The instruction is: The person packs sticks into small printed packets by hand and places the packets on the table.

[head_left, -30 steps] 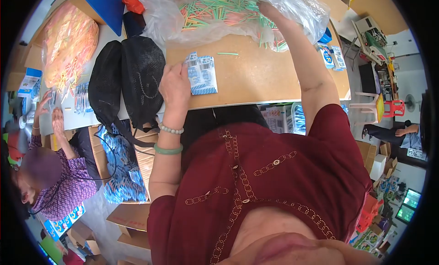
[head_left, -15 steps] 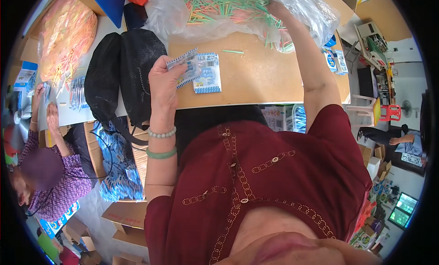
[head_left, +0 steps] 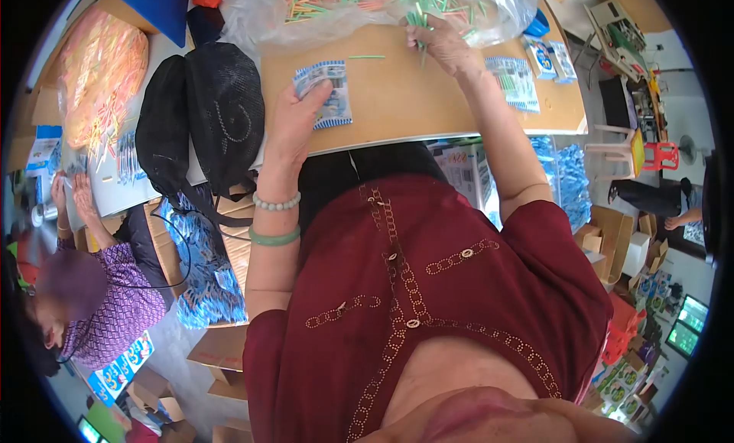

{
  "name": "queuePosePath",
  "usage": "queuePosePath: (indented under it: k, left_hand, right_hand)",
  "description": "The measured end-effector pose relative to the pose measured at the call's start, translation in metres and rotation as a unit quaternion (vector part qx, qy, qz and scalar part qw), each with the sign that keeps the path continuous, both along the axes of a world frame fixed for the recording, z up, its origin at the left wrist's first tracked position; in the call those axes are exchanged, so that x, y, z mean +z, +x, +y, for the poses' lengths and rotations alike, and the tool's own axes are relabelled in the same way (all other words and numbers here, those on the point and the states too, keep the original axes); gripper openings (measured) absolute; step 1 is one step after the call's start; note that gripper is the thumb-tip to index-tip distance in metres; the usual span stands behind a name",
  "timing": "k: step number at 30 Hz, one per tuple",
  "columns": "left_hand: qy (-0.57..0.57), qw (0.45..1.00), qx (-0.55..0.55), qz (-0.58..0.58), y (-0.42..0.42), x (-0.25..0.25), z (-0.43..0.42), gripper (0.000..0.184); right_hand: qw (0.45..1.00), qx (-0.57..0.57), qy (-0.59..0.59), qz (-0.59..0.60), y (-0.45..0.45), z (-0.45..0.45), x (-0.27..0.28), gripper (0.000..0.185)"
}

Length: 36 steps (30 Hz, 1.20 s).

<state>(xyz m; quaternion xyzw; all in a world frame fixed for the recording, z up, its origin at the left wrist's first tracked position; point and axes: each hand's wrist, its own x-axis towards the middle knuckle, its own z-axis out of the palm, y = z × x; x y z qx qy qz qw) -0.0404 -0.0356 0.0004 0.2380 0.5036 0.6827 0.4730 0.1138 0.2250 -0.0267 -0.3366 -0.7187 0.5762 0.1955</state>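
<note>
My left hand (head_left: 294, 118) pinches a blue-and-white printed packet (head_left: 310, 74) between thumb and fingers, above another such packet (head_left: 336, 110) on the brown tabletop (head_left: 382, 99). My right hand (head_left: 443, 45) is closed on a small bundle of green sticks (head_left: 417, 22), held upright at the edge of a clear plastic bag (head_left: 329, 30). Many green and pink sticks (head_left: 336, 0) lie in that bag. One green stick (head_left: 367, 57) rests alone on the tabletop. Beside my right forearm lies a packet with green contents (head_left: 514, 84).
A black mesh bag (head_left: 225, 114) stands left of my left hand. Small blue-and-white boxes (head_left: 539, 57) and a blue container (head_left: 537, 22) are at the right. A co-worker (head_left: 115, 290) sits at the left, near a bag of orange and yellow sticks (head_left: 103, 76).
My right hand has come out of the plastic bag toward me with green sticks in it. The packet beside my right forearm now shows. My left hand still holds its packet.
</note>
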Motion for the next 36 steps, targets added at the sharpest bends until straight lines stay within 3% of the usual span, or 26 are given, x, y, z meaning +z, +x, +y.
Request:
queuePosePath:
  k: [4,7,13,14,16,17,19,20,21,24,28,31,36]
  left_hand:
    - [-0.042,0.995,-0.063,0.064,0.019,0.008,0.016,0.02]
    - [-0.054,0.99,-0.077,0.105,0.031,0.011,0.022,0.02]
    - [-0.086,0.97,-0.091,0.209,0.042,0.0,0.032,0.016]
    - [-0.044,0.928,-0.059,0.366,0.044,-0.003,0.037,0.015]
    - [0.048,0.765,0.007,0.642,0.048,-0.007,0.048,0.012]
    - [0.045,0.764,0.005,0.643,0.051,-0.008,0.053,0.012]
    - [0.078,0.68,0.017,0.729,0.058,-0.001,0.065,0.011]
    - [0.094,0.634,0.024,0.768,0.06,0.0,0.069,0.011]
    - [0.093,0.633,0.023,0.768,0.062,-0.002,0.074,0.011]
    - [-0.031,0.781,-0.03,0.623,0.067,-0.013,0.084,0.01]
    - [-0.048,0.781,0.022,0.622,0.062,-0.017,0.085,0.011]
    - [-0.066,0.796,0.019,0.601,0.052,-0.013,0.08,0.012]
    - [-0.027,0.782,0.014,0.622,0.035,-0.021,0.078,0.014]
  right_hand:
    - [0.994,-0.016,0.104,0.024,0.003,-0.017,-0.018,0.031]
    - [0.908,-0.06,0.41,-0.062,0.001,-0.03,-0.019,0.029]
    - [0.92,-0.063,0.38,-0.068,0.004,-0.036,-0.016,0.028]
    - [0.929,-0.04,0.356,-0.094,0.005,-0.041,-0.01,0.029]
    - [0.937,-0.017,0.329,-0.118,0.006,-0.045,-0.013,0.03]
    - [0.949,0.006,0.308,-0.063,0.006,-0.045,-0.022,0.029]
    - [0.962,0.053,0.264,0.046,0.006,-0.049,-0.031,0.028]
    - [0.962,0.054,0.262,0.047,0.005,-0.05,-0.034,0.028]
    - [0.965,0.047,0.247,0.075,0.005,-0.054,-0.033,0.028]
    - [0.968,0.03,0.214,0.127,0.004,-0.06,-0.033,0.028]
    - [0.979,-0.019,0.161,0.127,0.003,-0.049,-0.03,0.025]
    - [0.961,-0.058,-0.087,0.255,0.014,-0.033,-0.02,0.009]
    - [0.935,-0.052,-0.127,0.326,0.02,-0.042,-0.02,0.009]
